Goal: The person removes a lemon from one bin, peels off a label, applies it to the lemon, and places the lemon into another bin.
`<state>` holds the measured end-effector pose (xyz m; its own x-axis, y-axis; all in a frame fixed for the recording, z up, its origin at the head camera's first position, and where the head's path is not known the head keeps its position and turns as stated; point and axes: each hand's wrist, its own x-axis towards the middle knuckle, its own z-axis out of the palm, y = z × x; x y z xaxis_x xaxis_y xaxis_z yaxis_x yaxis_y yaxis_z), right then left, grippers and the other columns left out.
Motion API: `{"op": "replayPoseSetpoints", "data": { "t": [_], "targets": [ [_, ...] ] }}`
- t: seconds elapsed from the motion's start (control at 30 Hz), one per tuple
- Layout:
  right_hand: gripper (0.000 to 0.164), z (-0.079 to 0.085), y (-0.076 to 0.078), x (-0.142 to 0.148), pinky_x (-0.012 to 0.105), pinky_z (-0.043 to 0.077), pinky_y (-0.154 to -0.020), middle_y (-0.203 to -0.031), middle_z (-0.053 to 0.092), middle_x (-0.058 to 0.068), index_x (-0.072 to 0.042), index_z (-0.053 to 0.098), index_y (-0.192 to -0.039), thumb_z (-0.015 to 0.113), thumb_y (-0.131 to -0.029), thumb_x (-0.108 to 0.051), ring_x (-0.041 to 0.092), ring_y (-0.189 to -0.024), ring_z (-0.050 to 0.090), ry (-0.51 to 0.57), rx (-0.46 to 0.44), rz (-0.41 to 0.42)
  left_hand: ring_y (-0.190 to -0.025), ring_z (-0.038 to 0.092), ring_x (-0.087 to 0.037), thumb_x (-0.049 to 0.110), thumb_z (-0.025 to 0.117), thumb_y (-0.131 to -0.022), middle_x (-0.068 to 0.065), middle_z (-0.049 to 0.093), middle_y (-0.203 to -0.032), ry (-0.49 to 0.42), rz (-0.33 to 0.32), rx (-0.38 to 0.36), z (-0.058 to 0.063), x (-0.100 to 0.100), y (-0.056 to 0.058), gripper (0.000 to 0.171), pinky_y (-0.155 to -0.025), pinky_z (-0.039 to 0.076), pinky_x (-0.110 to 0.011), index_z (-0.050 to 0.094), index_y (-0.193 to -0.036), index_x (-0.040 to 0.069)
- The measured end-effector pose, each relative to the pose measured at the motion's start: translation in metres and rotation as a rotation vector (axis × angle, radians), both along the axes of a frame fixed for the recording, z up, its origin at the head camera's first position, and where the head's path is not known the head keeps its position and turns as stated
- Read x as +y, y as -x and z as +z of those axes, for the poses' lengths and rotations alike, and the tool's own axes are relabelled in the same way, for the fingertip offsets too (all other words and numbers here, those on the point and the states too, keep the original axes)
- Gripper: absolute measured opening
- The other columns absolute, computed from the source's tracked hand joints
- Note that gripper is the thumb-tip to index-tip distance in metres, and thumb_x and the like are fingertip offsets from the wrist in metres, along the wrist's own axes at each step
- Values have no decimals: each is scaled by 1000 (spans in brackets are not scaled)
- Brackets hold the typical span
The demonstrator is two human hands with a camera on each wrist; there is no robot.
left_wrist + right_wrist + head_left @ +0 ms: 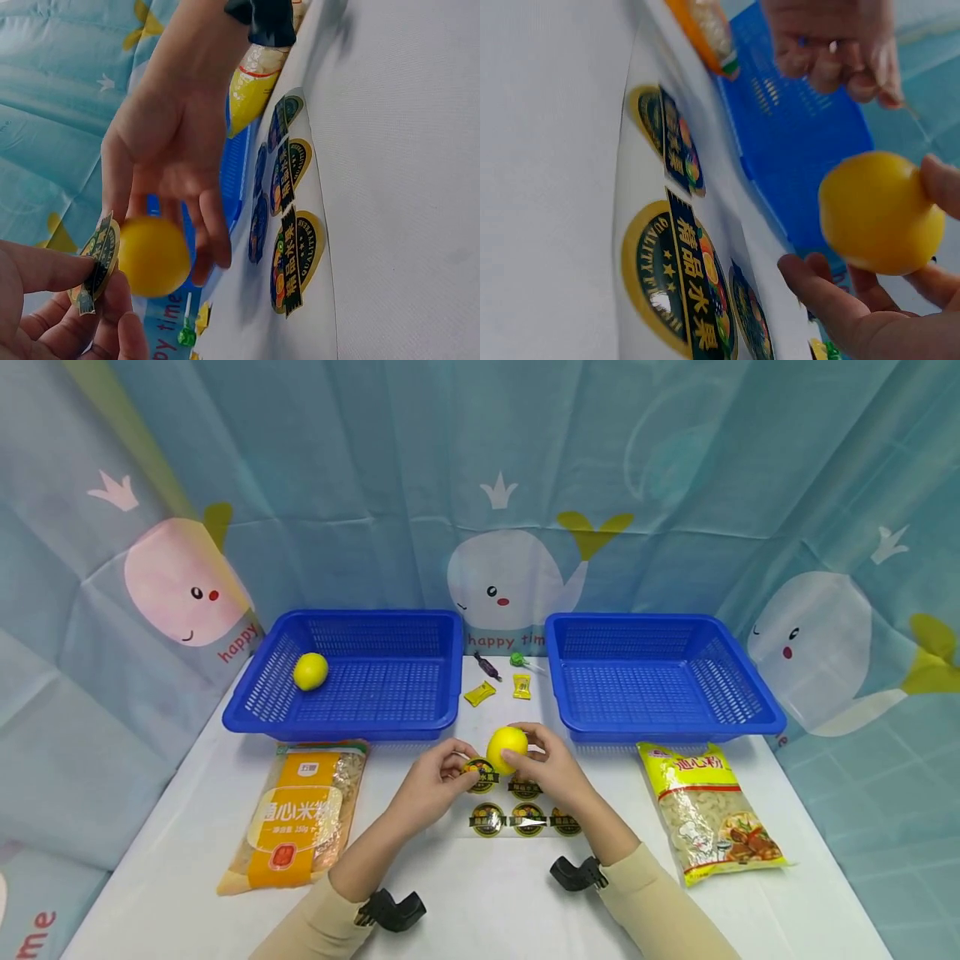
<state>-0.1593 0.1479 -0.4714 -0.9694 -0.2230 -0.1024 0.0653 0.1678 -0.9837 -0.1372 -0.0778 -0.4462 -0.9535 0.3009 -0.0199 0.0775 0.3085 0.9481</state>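
Note:
My left hand [437, 783] pinches a round sticker [97, 259], dark with a gold rim and fruit pictures, between thumb and fingertips. Just to its right, my right hand [553, 768] holds a yellow lemon [507, 748] between thumb and fingers, raised over the table. In the left wrist view the sticker overlaps the lemon's edge. Below both hands lies a clear sheet [480, 832] bearing several more such stickers [528, 818]. The right hand partly covers the stickers on the sheet's right side.
A blue basket [343, 727] at back left holds another lemon [311, 672]; a second blue basket [667, 727] stands at back right. Between them lie several wrapped candies [480, 693] and a green lollipop [518, 660]. Pasta bags flank the hands, orange [296, 818] left, yellow [712, 814] right.

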Motion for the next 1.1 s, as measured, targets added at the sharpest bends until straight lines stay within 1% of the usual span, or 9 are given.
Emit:
{"op": "replayPoseSetpoints", "data": {
  "t": [0.07,0.23,0.4,0.5,0.67,0.8,0.9,1.03,1.1],
  "targets": [
    [55,1,-5,3,45,60,-88,-138,53,16,-16,50,-146,71,-96,-24,29,-108,66,43,-17,35,-75,57,-17,6,71,-90,-1,70,-84,2,5,0,0,0,0,21,-65,50,-24,63,-109,10],
    [56,6,-16,7,39,60,-88,-142,53,19,-17,45,-150,66,-99,-23,30,-118,63,33,-4,106,-75,59,-20,6,71,-91,-2,71,-85,-9,5,-10,1,1,1,21,-64,50,-24,63,-110,10],
    [54,8,-22,9,41,59,-91,-141,56,21,-14,43,-151,63,-101,-24,32,-120,62,28,20,163,-72,59,-20,4,71,-91,-4,71,-85,-30,-10,-11,1,3,1,22,-61,49,-23,63,-111,9],
    [55,8,-23,9,41,59,-90,-140,56,22,-10,41,-152,61,-102,-23,31,-118,63,30,31,172,-71,58,-17,4,70,-91,-4,71,-84,-34,-11,-7,1,4,1,22,-60,48,-23,63,-111,8],
    [57,7,-25,8,38,60,-88,-138,56,24,-4,38,-152,60,-103,-20,27,-114,64,52,24,174,-68,56,-16,4,70,-91,-5,70,-83,-53,-7,-12,2,6,1,22,-59,46,-22,62,-111,8],
    [57,7,-26,8,36,60,-87,-138,56,24,-4,37,-152,59,-103,-21,26,-113,64,73,18,180,-66,55,-16,3,70,-91,-6,69,-83,-68,-3,-25,2,8,0,22,-58,45,-21,62,-112,7],
    [57,7,-27,8,35,60,-89,-139,55,24,-5,36,-153,59,-103,-22,26,-115,63,84,15,179,-67,56,-22,3,70,-91,-6,69,-82,-80,-5,-32,2,10,0,22,-58,46,-21,62,-112,7],
    [57,9,-28,7,36,60,-90,-141,54,24,-6,35,-154,58,-104,-24,27,-117,63,91,9,172,-72,60,-35,4,69,-91,-7,69,-82,-96,-7,-38,2,11,0,22,-59,47,-21,62,-112,7],
    [58,10,-28,6,37,60,-90,-141,54,24,-7,36,-153,59,-103,-25,27,-116,63,90,4,163,-74,61,-38,4,69,-92,-8,69,-82,-102,-9,-41,2,11,0,21,-60,48,-22,61,-111,6]
  ]
}}
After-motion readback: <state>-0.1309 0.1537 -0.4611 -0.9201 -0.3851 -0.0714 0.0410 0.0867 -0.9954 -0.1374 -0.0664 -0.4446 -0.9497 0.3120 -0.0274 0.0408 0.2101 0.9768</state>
